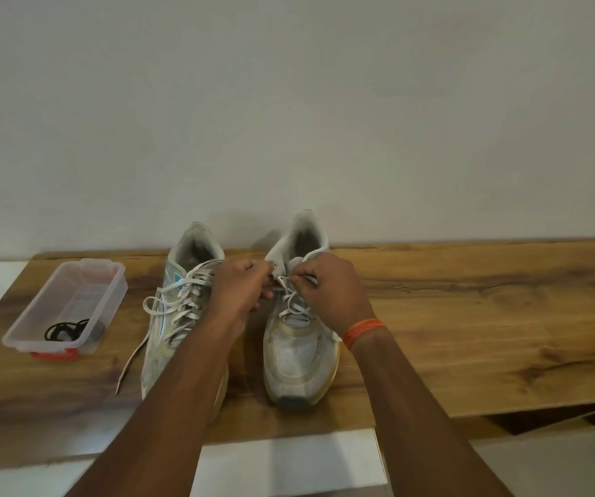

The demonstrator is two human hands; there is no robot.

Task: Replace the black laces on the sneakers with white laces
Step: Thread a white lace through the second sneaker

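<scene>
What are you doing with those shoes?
A person is putting white laces into two sneakers on a wooden table. Both hands are working at the top of the right sneaker: the left hand and the right hand each pinch part of its white lace near the top eyelets. The left sneaker already has a white lace, loose and untied. The black laces lie in a clear plastic box to the left.

Open desk to the right, clutter to the left

Right of the right sneaker [301, 317] the desk [486, 317] lies bare — wide room to pass. Between the sneakers the gap is narrow, filled by the left hand [242, 294]. Leftward, the left sneaker's trailing lace [133, 360] and a plastic bin [70, 303] stand in the way — wall close behind.
</scene>
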